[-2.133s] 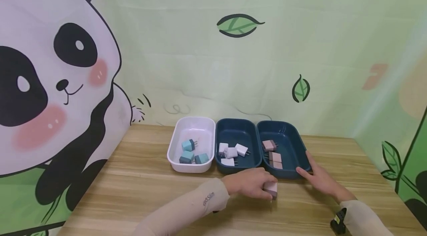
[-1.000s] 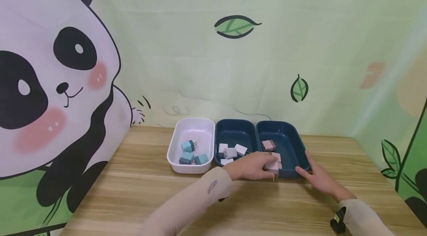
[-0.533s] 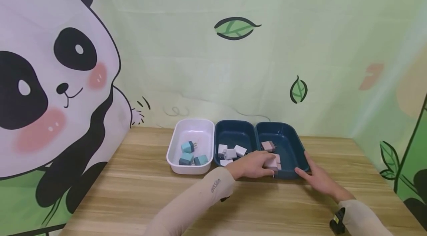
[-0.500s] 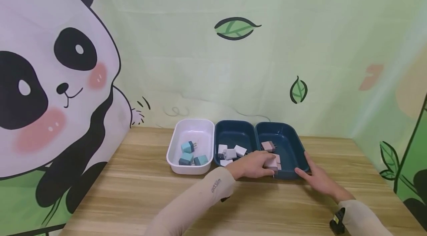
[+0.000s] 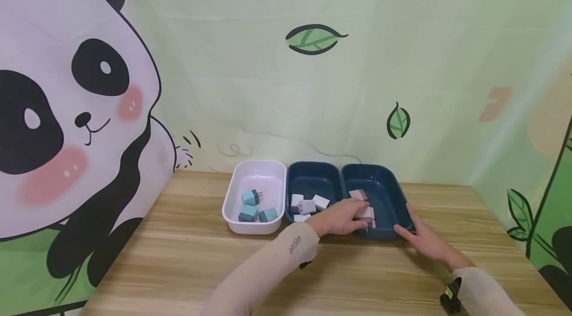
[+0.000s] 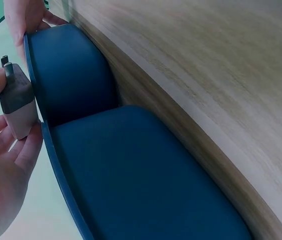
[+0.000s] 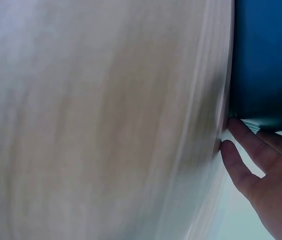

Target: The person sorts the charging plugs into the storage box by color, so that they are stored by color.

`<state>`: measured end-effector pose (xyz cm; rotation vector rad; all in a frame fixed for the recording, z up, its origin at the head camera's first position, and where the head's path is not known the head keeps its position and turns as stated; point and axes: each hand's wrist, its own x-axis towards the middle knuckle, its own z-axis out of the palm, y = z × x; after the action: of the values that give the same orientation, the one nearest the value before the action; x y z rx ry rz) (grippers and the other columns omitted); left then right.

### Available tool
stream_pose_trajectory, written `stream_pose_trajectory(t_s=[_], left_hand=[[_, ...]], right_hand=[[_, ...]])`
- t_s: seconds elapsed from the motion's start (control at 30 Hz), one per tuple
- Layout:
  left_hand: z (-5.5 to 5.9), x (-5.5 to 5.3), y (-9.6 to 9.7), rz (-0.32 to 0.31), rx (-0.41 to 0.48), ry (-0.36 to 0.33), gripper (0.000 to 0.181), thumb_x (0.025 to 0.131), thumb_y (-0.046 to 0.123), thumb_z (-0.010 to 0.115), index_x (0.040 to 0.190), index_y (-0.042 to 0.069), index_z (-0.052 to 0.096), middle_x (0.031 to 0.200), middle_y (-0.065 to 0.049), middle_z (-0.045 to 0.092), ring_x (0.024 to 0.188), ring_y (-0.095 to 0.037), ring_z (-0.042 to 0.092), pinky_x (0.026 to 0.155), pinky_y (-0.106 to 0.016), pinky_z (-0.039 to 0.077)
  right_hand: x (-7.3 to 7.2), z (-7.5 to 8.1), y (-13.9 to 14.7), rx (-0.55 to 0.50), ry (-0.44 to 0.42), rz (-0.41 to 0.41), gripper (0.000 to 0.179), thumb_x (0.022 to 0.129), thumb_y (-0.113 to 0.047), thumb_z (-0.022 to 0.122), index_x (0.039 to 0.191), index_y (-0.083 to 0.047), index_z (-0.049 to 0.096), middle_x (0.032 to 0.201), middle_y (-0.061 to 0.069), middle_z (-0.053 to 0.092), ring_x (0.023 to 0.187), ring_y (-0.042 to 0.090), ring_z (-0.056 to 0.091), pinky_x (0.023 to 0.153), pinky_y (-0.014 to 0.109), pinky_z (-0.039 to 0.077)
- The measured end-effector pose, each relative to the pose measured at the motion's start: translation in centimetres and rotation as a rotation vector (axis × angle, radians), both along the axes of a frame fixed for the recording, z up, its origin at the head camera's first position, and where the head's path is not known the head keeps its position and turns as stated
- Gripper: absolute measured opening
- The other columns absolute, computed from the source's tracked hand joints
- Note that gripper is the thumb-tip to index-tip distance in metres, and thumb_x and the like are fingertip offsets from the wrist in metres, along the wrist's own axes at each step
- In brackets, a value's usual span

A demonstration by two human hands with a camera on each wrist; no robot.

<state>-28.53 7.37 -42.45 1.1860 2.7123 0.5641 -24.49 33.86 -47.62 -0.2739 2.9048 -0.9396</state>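
Note:
My left hand (image 5: 339, 217) is at the front of the right-hand blue tray (image 5: 390, 192). Its thumb and fingers pinch a pink charger plug (image 6: 22, 116) with a darker end, right at the tray's rim in the left wrist view. The metal prongs point away from the tray. Inside that tray, another pink charger plug (image 5: 357, 194) lies to the left, partly behind the fingers. My right hand (image 5: 426, 240) rests its outstretched thumb and fingers against the same tray's front right corner; in the right wrist view, its fingertips (image 7: 234, 122) touch the tray's side.
A second blue tray (image 5: 315, 166) stands in the middle with several white charger plugs (image 5: 306, 206). To its left, a white tray (image 5: 227, 206) holds teal charger plugs (image 5: 248, 213). All three line up on the wooden table (image 5: 178, 256), before a panda-printed backdrop (image 5: 250, 82).
My left hand has carried the pink charger plug up from the table in front to the right tray's rim, then slightly lower into it. The right hand keeps its place at the tray's corner.

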Motion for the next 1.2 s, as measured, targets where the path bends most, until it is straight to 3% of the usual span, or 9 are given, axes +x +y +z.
stream_pose_trajectory(t_s=[0.13, 0.33, 0.8, 1.2], left_hand=[[-0.4, -0.4, 0.3, 0.010, 0.013, 0.003, 0.055, 0.093, 0.037, 0.058, 0.141, 0.013, 0.044, 0.137, 0.000, 0.048, 0.113, -0.010, 0.048, 0.099, -0.023, 0.038], [-0.6, -1.1, 0.6, 0.017, 0.053, 0.009, 0.052, 0.093, 0.035, 0.060, 0.136, 0.011, 0.048, 0.125, -0.001, 0.054, 0.097, -0.009, 0.051, 0.086, -0.018, 0.043], [-1.3, -2.1, 1.6, 0.037, 0.003, 0.016, 0.055, 0.093, 0.036, 0.060, 0.139, 0.012, 0.045, 0.129, -0.002, 0.053, 0.101, -0.010, 0.051, 0.088, -0.019, 0.044], [-1.4, -2.9, 2.5, 0.007, 0.033, 0.043, 0.051, 0.090, 0.034, 0.065, 0.134, 0.011, 0.051, 0.115, 0.000, 0.054, 0.094, -0.009, 0.050, 0.078, -0.014, 0.044]], right_hand=[[0.1, 0.0, 0.0, 0.002, -0.003, -0.002, 0.088, 0.096, -0.046, 0.048, 0.149, 0.003, -0.003, 0.145, 0.039, 0.013, 0.129, 0.056, 0.023, 0.100, 0.066, 0.023], [0.2, 0.1, -0.2, -0.005, 0.007, 0.008, 0.087, 0.097, -0.045, 0.048, 0.149, 0.003, -0.003, 0.145, 0.038, 0.014, 0.128, 0.055, 0.025, 0.099, 0.065, 0.025], [0.3, 0.3, -0.5, -0.035, 0.005, 0.015, 0.087, 0.097, -0.044, 0.049, 0.149, 0.002, -0.003, 0.147, 0.037, 0.013, 0.129, 0.054, 0.024, 0.099, 0.066, 0.024], [0.2, 0.4, -0.1, -0.046, -0.021, 0.009, 0.088, 0.097, -0.045, 0.048, 0.149, 0.002, -0.005, 0.147, 0.037, 0.012, 0.129, 0.055, 0.024, 0.099, 0.067, 0.023]])
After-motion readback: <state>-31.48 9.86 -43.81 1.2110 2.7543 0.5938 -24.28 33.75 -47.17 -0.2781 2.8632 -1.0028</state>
